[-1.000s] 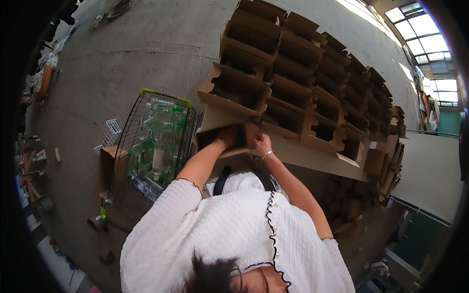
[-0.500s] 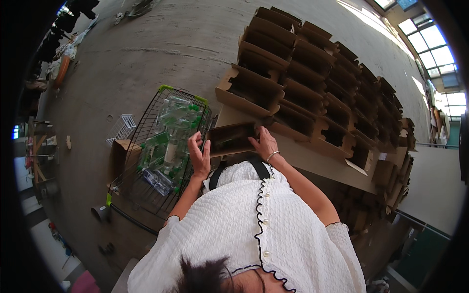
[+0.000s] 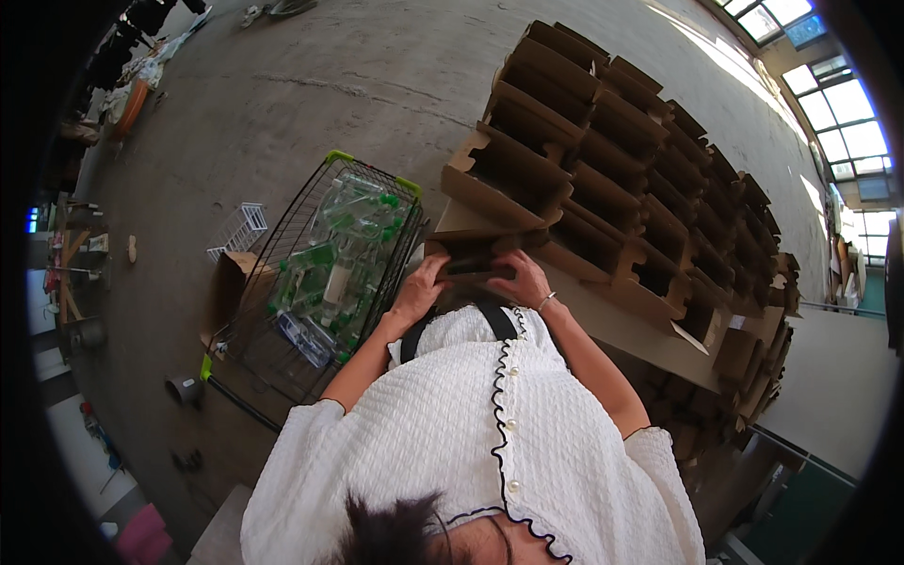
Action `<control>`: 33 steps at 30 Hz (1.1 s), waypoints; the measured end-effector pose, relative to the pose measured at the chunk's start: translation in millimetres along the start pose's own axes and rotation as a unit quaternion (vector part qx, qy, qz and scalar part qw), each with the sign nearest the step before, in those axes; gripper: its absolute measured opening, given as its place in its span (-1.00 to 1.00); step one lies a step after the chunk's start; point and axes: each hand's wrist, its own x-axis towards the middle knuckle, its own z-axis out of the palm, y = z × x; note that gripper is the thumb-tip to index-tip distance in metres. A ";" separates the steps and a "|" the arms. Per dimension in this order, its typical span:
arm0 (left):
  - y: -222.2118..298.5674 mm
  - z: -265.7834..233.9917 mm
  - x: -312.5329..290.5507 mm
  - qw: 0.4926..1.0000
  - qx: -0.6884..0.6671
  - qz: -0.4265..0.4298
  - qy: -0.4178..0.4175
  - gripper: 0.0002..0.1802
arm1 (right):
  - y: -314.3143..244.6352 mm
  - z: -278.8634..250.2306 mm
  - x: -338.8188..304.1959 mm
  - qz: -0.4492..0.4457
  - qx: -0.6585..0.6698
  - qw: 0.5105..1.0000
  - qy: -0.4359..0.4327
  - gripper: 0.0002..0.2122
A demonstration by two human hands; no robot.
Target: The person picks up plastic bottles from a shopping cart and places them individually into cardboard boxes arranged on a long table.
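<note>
Close to my waist, a brown cardboard box (image 3: 468,247) with an open top lies between my two hands. My left hand (image 3: 421,286) grips its left end, fingers bent over the edge. At the opposite end my right hand (image 3: 524,281), with a bracelet at the wrist, has its fingers curled onto the cardboard. The inside of the box is dark and partly hidden by my fingers. Just beyond it, the nearest of several rows of similar open cardboard boxes (image 3: 504,193) stands on the cardboard-coloured table (image 3: 612,315).
Left of me stands a black wire shopping cart (image 3: 282,212) with green corners, holding clear plastic bottles (image 3: 363,212) with green caps. A small white wire basket (image 3: 241,229), a brown carton (image 3: 226,297) and a grey pot (image 3: 183,389) are on the floor beside it.
My hands have come closer together around the box, their fingers now bent inward over its ends. The box appears tipped more toward me. The whole view has shifted slightly.
</note>
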 end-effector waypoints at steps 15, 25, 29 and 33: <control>-41.8 7.9 16.0 0.960 -0.127 -0.230 0.092 0.22 | -13.7 7.5 -2.5 0.067 -0.280 0.957 0.044 -0.47; -98.5 24.7 26.4 0.797 -0.476 -0.357 -0.105 -0.01 | 30.6 51.1 -6.2 0.239 0.085 0.959 0.124 -0.45; -84.4 26.8 28.4 0.784 -0.501 -0.356 -0.081 -0.08 | 79.0 72.9 -11.9 0.212 0.063 0.960 0.168 -0.37; -61.8 14.2 33.6 0.784 -0.485 -0.371 -0.114 -0.02 | 39.6 48.5 -8.9 0.386 0.337 0.855 0.077 -0.28</control>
